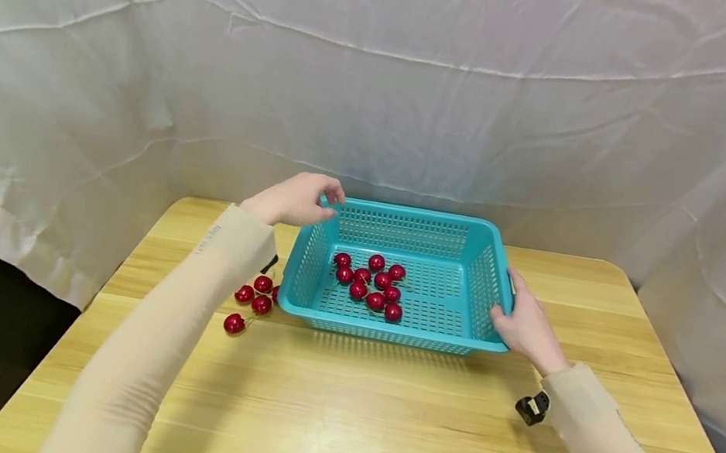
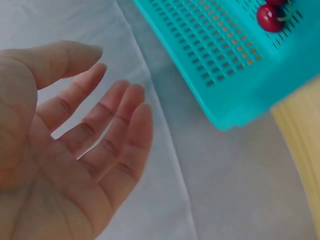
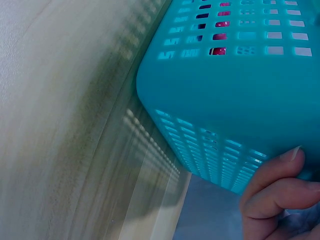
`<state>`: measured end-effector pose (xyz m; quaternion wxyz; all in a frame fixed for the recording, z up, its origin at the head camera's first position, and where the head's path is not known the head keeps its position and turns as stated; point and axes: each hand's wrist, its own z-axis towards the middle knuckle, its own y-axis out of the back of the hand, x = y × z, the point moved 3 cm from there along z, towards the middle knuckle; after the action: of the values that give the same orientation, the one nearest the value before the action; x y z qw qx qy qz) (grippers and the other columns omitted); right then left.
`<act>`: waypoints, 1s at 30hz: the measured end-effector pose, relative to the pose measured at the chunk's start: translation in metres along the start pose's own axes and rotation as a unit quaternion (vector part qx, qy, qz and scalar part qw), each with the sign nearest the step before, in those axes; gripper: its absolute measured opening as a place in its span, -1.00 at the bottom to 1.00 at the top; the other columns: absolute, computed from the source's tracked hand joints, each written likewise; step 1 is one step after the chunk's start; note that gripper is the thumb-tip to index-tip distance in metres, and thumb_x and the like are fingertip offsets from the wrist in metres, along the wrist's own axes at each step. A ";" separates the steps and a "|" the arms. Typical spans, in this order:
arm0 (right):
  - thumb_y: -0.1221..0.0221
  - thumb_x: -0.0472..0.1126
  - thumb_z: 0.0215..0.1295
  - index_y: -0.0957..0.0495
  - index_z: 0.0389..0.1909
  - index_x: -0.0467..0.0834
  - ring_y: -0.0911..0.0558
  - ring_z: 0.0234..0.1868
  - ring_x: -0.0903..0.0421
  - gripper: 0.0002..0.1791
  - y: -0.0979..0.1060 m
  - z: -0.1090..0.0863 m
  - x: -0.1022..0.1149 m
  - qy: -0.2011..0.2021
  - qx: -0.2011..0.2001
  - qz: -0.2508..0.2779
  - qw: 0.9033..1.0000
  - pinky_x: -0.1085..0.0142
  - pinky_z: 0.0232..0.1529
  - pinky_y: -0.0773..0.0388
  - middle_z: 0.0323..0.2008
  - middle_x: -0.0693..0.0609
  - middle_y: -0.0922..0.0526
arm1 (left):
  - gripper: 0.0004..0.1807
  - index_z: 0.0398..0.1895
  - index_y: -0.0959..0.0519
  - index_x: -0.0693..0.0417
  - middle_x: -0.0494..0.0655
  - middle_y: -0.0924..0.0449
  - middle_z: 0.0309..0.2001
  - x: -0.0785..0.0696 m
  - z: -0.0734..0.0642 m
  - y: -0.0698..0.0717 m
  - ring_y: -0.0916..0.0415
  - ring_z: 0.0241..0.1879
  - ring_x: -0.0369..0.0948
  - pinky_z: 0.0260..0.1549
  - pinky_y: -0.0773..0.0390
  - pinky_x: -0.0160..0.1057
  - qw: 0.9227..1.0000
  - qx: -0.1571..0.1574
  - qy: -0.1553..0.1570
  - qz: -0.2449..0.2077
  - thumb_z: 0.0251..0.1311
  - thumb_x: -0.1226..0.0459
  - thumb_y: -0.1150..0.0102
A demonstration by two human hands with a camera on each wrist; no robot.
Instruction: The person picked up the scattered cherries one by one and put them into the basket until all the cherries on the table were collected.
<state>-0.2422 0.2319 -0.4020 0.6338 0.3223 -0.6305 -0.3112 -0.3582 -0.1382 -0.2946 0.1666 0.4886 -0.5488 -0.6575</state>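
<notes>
A turquoise plastic basket [image 1: 389, 331] with perforated walls is at the middle of the table, and several dark red cherries [image 1: 375, 302] with stems lie on its floor, mostly in the left half. My right hand [image 1: 527, 321] grips the basket's right rim, its fingers curled at the edge in the right wrist view. Over the basket's back left corner hovers my left hand [image 1: 300, 199], holding nothing. The left wrist view shows its palm and loosely bent fingers [image 2: 122, 145], apart from the basket's rim [image 2: 215, 117].
Several loose cherries [image 1: 261, 304] lie on the wooden table [image 1: 335, 410] just left of the basket, one partly hidden behind its corner. A pale cloth curtain [image 1: 420, 125] hangs behind the table and along its sides.
</notes>
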 end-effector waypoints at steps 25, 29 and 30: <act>-0.02 -0.29 0.34 0.22 0.60 -0.33 -0.62 -0.02 -0.33 -0.10 0.001 0.000 0.000 -0.004 0.001 0.001 1.000 -0.04 -0.18 -0.68 0.23 -0.60 -0.39 | -0.50 0.31 -0.44 0.27 0.36 -0.35 0.35 0.106 -0.066 -0.022 -0.35 0.28 0.34 0.32 -0.33 0.32 0.981 -0.154 0.108 0.048 0.33 0.29 0.00; -0.02 -0.29 0.34 0.22 0.60 -0.33 -0.62 -0.03 -0.32 -0.10 0.002 0.000 -0.001 -0.003 0.000 0.001 1.000 -0.02 -0.20 -0.68 0.22 -0.60 -0.40 | -0.44 0.40 -0.37 0.20 0.36 -0.22 0.45 0.125 -0.069 -0.039 -0.26 0.35 0.38 0.33 -0.29 0.36 0.979 -0.132 0.140 0.066 0.37 0.21 0.02; -0.02 -0.29 0.34 0.22 0.60 -0.32 -0.62 -0.03 -0.32 -0.10 0.002 0.000 -0.001 -0.003 0.000 0.001 1.000 -0.02 -0.20 -0.68 0.22 -0.60 -0.40 | -0.43 0.43 -0.34 0.18 0.36 -0.18 0.47 0.128 -0.069 -0.043 -0.22 0.37 0.39 0.34 -0.27 0.38 0.979 -0.122 0.148 0.069 0.38 0.19 0.02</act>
<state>-0.2419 0.2337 -0.4009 0.6320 0.3213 -0.6327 -0.3114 -0.3471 -0.2590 -0.3860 0.3486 0.5175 -0.4662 -0.6271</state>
